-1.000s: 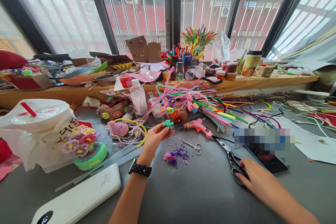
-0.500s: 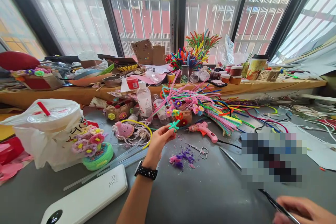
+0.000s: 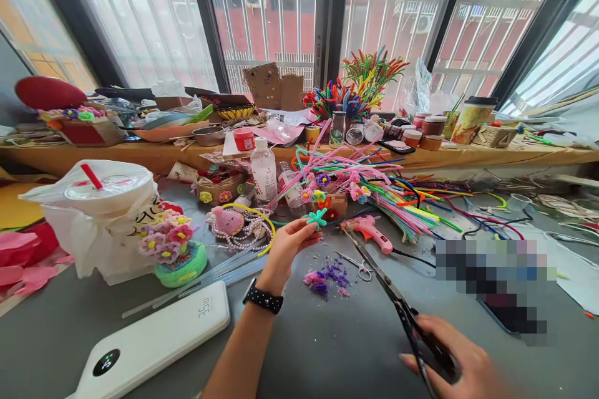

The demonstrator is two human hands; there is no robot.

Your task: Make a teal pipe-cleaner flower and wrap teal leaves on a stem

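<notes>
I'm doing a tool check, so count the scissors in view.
2: large scissors in the right hand, and small scissors on the table beside the purple clippings. Others may be hidden.

Dark-framed barred windows (image 3: 330, 25), reddish building (image 3: 367, 28) beyond; bright daylight; tan ledge (image 3: 116, 161) behind gray tabletop (image 3: 341, 349).

I'm seeing small scissors (image 3: 357, 264) lying just in front of the glue gun (image 3: 368, 225), trimmings (image 3: 322, 282) front-left of it, power bank (image 3: 161, 340) farther front-left, bottle (image 3: 264, 174) standing behind-left, pipe cleaners (image 3: 410, 213) spreading behind and right, large scissors (image 3: 397, 300) slanting across its front-right.
</notes>
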